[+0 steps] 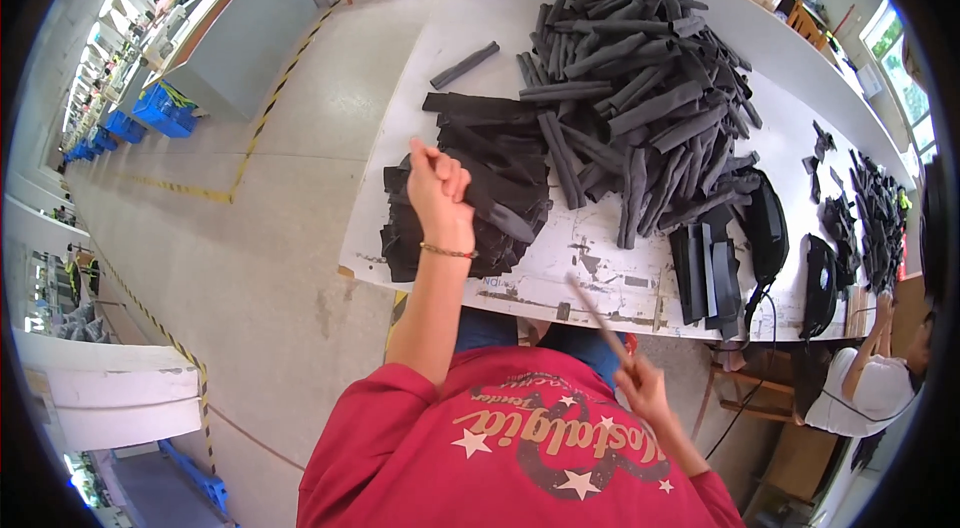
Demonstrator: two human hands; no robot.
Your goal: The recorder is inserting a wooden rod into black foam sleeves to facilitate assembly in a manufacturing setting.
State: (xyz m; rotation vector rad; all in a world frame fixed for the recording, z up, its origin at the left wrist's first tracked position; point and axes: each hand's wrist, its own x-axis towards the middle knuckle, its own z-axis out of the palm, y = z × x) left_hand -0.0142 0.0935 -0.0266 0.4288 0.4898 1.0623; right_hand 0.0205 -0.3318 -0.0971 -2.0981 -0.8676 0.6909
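My left hand [440, 190] is closed, fingers curled in, over a stack of black fabric pieces [410, 248] at the table's front left. A dark grey fabric tube [508, 221] slants down to the right beside the fist; whether the fingers grip it is hidden. Close to my body, below the front edge, my right hand [645, 388] is shut around a thin brownish stick [598, 320]. The stick points up and left over the table edge, slightly blurred.
A large heap of dark fabric tubes [640, 78] covers the middle of the white table [400, 128]. One loose tube [465, 65] lies left of it. Flat dark strips [705, 273] and a black pouch [766, 228] sit to the right. A co-worker [865, 388] sits at the far right.
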